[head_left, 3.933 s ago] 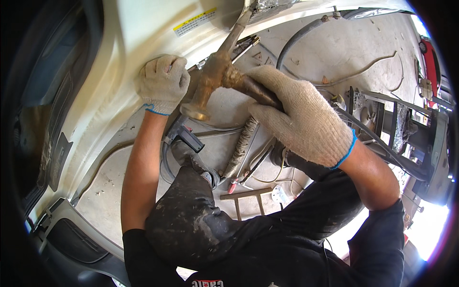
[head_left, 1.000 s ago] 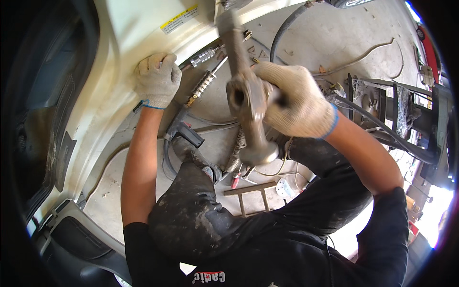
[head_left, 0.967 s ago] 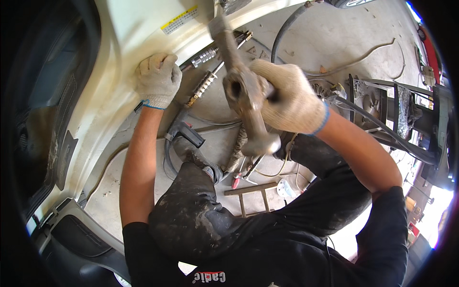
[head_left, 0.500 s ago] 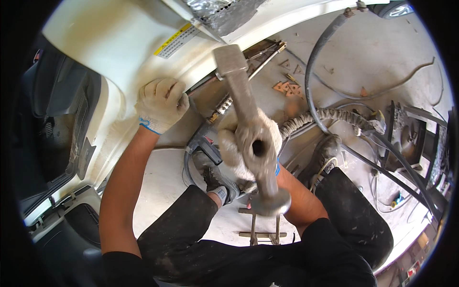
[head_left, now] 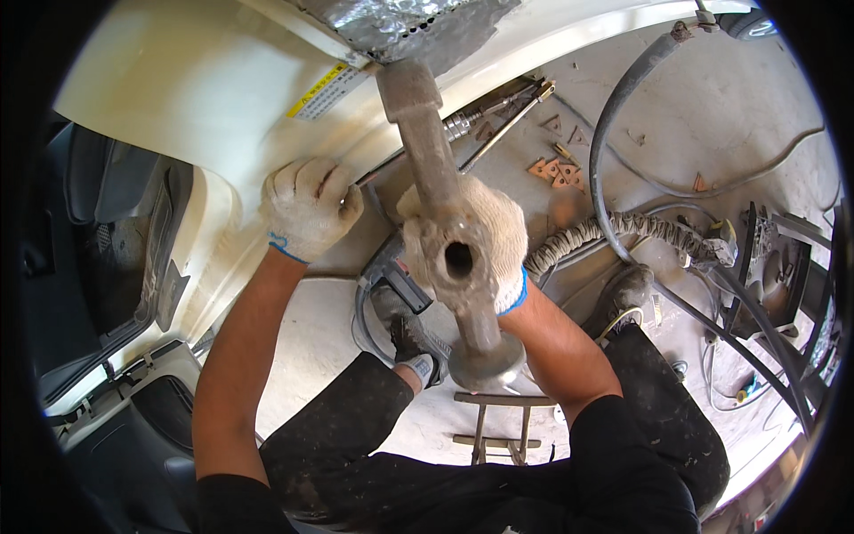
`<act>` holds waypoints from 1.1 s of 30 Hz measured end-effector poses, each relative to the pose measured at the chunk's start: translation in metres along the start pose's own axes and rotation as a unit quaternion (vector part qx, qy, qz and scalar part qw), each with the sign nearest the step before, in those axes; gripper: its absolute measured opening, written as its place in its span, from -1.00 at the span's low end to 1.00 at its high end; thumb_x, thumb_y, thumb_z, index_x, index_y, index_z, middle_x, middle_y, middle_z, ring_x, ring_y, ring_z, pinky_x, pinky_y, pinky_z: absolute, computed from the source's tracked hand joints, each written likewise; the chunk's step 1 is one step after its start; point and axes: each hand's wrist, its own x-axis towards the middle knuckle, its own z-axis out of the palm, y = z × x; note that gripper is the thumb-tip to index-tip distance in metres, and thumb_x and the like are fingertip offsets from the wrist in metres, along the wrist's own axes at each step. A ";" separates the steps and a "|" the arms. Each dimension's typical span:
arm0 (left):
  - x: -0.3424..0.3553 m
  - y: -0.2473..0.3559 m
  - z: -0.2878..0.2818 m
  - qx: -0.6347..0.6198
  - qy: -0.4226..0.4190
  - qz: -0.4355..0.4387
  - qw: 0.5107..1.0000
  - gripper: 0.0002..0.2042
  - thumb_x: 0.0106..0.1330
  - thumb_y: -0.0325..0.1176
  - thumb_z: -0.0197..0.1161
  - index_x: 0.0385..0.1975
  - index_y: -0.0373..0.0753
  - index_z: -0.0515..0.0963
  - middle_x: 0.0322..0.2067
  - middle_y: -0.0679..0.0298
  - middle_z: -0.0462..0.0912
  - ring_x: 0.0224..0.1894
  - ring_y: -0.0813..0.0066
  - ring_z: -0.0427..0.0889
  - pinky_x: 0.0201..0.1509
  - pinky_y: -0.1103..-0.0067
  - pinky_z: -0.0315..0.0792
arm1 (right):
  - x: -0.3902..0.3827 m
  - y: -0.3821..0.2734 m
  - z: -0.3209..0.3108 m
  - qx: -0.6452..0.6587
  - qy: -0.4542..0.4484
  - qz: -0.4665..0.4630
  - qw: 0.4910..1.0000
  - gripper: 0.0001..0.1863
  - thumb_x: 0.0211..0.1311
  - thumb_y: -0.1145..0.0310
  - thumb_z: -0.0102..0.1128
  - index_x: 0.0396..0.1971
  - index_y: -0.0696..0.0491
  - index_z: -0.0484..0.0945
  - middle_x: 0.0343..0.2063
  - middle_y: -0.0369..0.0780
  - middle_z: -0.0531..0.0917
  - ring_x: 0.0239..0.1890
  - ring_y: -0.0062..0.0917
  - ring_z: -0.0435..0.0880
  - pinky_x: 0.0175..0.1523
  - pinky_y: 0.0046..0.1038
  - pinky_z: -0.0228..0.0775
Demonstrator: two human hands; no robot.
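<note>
My right hand, in a white knit glove with a blue cuff, is closed below the head of a heavy steel hammer. The hammer head spans the view, and its open eye faces up; the handle is hidden beneath. One face of the head is close to the bare, dented metal patch on the cream car body; touching or apart, I cannot tell. My left hand, also gloved, rests against the body's lower edge with fingers curled. What those fingers hold, if anything, is hidden.
A grey-black power tool lies below the hammer by my foot. Small copper-coloured plates are scattered on the floor. A sleeved cable, a thick dark hose and a metal frame occupy the right. A wooden frame sits between my legs.
The hammer has moved left and farther away, closer to the dented patch, and looks less blurred. My left hand stays by the car body's edge. The whole view has shifted slightly.
</note>
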 end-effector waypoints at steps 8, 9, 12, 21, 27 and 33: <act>0.005 0.005 -0.004 -0.007 0.023 0.000 1.000 -0.72 -0.17 -0.36 0.36 -0.38 0.02 0.54 -0.27 0.43 0.50 -0.21 0.34 0.52 -0.18 0.38 0.40 | 0.005 -0.004 0.002 0.016 -0.011 -0.007 1.000 -0.57 -0.12 0.04 0.38 -0.27 -0.01 0.57 -0.45 -0.16 0.62 -0.43 -0.16 0.64 -0.31 -0.27 0.50; 0.002 0.001 -0.001 0.003 0.033 0.014 0.999 -0.72 -0.17 -0.36 0.36 -0.37 0.02 0.55 -0.27 0.43 0.50 -0.20 0.34 0.52 -0.17 0.37 0.40 | 0.003 -0.004 0.001 0.015 -0.019 -0.023 0.999 -0.57 -0.13 0.05 0.38 -0.28 -0.01 0.57 -0.44 -0.15 0.62 -0.43 -0.15 0.64 -0.31 -0.27 0.50; -0.004 -0.006 0.009 0.013 0.052 0.035 0.998 -0.71 -0.17 -0.36 0.36 -0.36 0.02 0.55 -0.26 0.43 0.50 -0.18 0.34 0.52 -0.16 0.36 0.40 | 0.004 -0.001 0.004 0.037 -0.023 -0.025 0.999 -0.58 -0.16 0.08 0.39 -0.29 -0.02 0.58 -0.45 -0.15 0.62 -0.43 -0.15 0.63 -0.33 -0.25 0.49; -0.008 -0.012 0.017 0.028 0.074 0.055 0.995 -0.71 -0.17 -0.37 0.35 -0.36 0.01 0.53 -0.25 0.43 0.50 -0.17 0.32 0.52 -0.14 0.35 0.40 | 0.010 0.003 0.004 -0.047 0.017 -0.060 0.997 -0.62 -0.16 0.13 0.35 -0.30 -0.02 0.57 -0.46 -0.17 0.59 -0.46 -0.16 0.62 -0.35 -0.26 0.48; -0.001 -0.003 0.009 0.012 0.059 0.035 0.998 -0.73 -0.19 -0.36 0.34 -0.40 0.01 0.52 -0.27 0.43 0.50 -0.18 0.33 0.51 -0.14 0.36 0.40 | 0.010 0.004 -0.001 -0.049 0.018 -0.073 0.996 -0.64 -0.17 0.15 0.33 -0.33 -0.01 0.57 -0.50 -0.16 0.57 -0.47 -0.17 0.61 -0.37 -0.26 0.46; 0.008 0.005 -0.003 0.003 0.032 0.010 0.999 -0.73 -0.19 -0.34 0.34 -0.40 0.02 0.53 -0.28 0.45 0.49 -0.19 0.34 0.50 -0.14 0.37 0.39 | 0.010 -0.001 0.001 -0.075 0.039 -0.042 0.996 -0.74 -0.12 0.18 0.26 -0.40 -0.04 0.56 -0.55 -0.19 0.55 -0.50 -0.20 0.60 -0.39 -0.25 0.45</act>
